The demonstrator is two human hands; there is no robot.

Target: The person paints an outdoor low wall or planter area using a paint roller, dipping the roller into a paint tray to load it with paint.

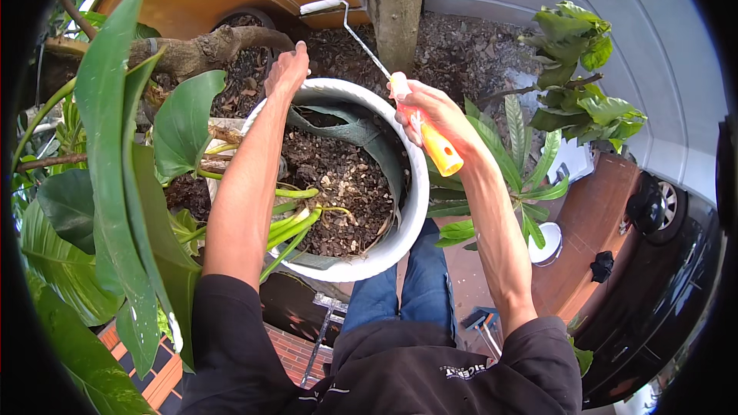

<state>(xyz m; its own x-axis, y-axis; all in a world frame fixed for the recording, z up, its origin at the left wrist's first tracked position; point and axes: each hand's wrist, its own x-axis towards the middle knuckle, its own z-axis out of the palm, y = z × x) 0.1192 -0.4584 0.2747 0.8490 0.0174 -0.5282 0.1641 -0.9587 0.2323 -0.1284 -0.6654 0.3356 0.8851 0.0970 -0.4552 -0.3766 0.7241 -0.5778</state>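
Note:
A paint roller's orange and yellow handle point(441, 150) is gripped in my right hand point(441, 109), above the right side of a white plant pot point(416, 184). Its bent wire frame point(364, 46) reaches up and away to a white roller sleeve point(320, 6). At the pot's far left rim is my left hand point(288, 72), its fingers curled and mostly hidden; whether it grips the rim I cannot tell. Dark soil point(340, 184) and a strip of green fabric point(340, 127) lie inside the pot, where green stems point(294, 227) lean out to the left.
A tree trunk point(398, 6) stands behind the pot, and a thick branch point(202, 49) crosses at left. Large leaves point(106, 144) hang close on the left. On the right are a leafy plant point(522, 184), a white bucket point(545, 245), a brown ledge point(582, 230) and a black car point(651, 300).

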